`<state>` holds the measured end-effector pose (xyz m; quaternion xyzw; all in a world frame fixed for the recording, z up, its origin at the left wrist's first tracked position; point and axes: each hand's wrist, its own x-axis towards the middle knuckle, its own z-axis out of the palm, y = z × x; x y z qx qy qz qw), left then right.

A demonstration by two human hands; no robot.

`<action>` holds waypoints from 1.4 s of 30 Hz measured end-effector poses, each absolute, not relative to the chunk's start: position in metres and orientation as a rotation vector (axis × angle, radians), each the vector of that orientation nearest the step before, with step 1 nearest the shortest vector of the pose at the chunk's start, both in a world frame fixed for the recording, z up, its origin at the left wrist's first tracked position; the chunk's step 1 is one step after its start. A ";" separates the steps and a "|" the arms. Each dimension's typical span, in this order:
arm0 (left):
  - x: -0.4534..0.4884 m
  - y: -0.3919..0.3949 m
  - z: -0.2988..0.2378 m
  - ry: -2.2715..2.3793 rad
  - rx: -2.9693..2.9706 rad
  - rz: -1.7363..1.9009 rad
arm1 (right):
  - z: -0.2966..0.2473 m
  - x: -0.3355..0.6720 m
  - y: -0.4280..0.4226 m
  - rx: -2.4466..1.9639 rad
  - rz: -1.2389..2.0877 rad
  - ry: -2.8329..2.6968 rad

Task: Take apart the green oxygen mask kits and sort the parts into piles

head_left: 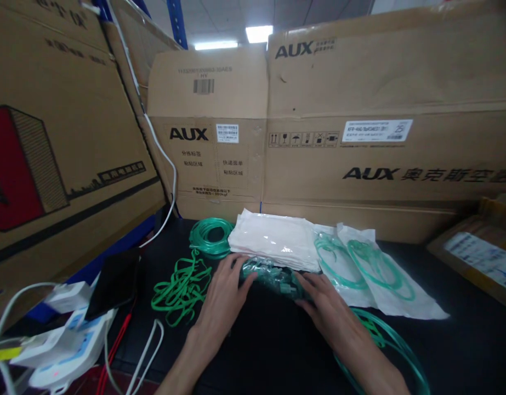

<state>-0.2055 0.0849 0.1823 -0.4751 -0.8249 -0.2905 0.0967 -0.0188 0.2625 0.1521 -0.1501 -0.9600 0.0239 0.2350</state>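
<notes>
The green bundle (271,274), partly under glossy clear film, sat low over the dark surface (263,345), directly before the white packets (273,233). Left hand (228,280): grip closed on the bundle's left end. Right hand (320,296): grip closed on its right end. Two-ended hold presumably kept loose parts together. Packets lay flat, likely for compactness; the tubing coil (197,238) was probably wound against tangling. Counts: one bundle, one coil, one heap of green straps (181,291), one packet stack (number within untellable), two filled pouches (384,274).
</notes>
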 end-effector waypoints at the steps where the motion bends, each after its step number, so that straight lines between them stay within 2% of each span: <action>1: -0.204 0.084 0.180 -2.439 -1.425 -0.864 | 0.152 -0.022 0.262 -0.411 0.056 -2.629; 8: -0.210 0.077 0.194 -2.408 -1.438 -0.930 | 0.152 -0.033 0.260 -0.412 0.040 -2.540; 14: -0.210 0.006 0.225 -2.452 -1.257 -1.028 | 0.165 -0.006 0.222 -0.444 0.207 -2.426; 18: -0.186 -0.032 0.205 -2.674 -1.067 -1.096 | 0.163 -0.024 0.158 -0.321 0.480 -2.524; 22: -0.170 -0.032 0.173 -2.859 -0.870 -1.081 | 0.154 -0.058 0.114 -0.244 0.645 -2.567; 35: -0.164 -0.034 0.154 -2.858 -0.813 -1.148 | 0.146 -0.069 0.101 -0.361 0.970 -2.373; 42: -0.146 -0.030 0.148 -2.694 -0.785 -1.173 | 0.142 -0.061 0.101 -0.430 0.917 -2.374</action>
